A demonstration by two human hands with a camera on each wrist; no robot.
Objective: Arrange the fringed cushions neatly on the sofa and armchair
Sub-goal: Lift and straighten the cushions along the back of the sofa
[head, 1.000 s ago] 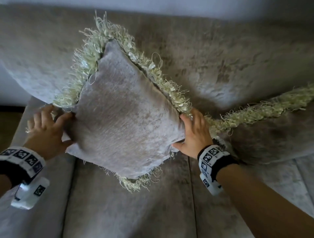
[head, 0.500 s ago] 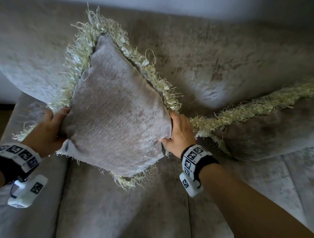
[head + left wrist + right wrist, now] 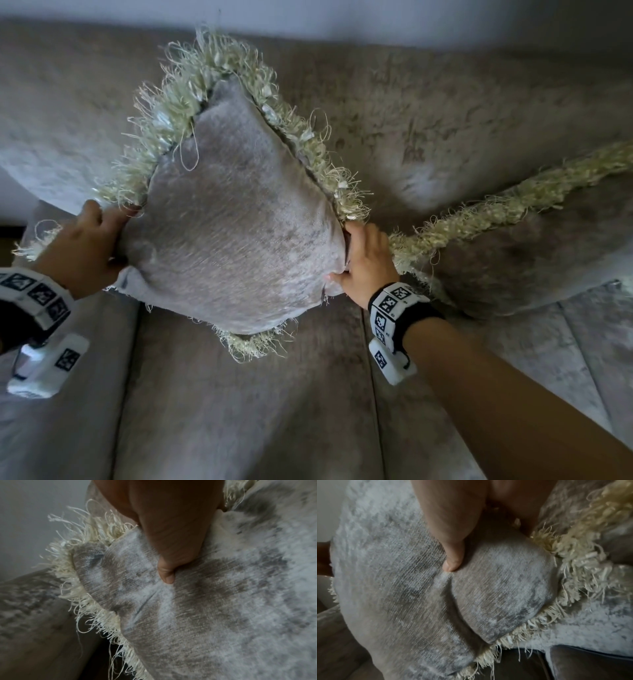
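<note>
Both hands grip one fringed cushion (image 3: 233,233) by opposite corners: the left hand (image 3: 80,251) with its thumb (image 3: 166,574) dug into the fabric, the right hand (image 3: 366,262) pinching likewise, thumb (image 3: 453,559) in front. Turned corner-up, the cushion stands against the sofa (image 3: 445,113) backrest. A second cushion (image 3: 520,250) lies just beside it, at the right hand.

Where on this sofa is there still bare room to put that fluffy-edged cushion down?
Bare seat lies just below the held cushion, between the left hand and the right hand. More seat shows at far right, below the second cushion. It is crowded on the right, where that cushion's fringe meets the right hand against the backrest.
</note>
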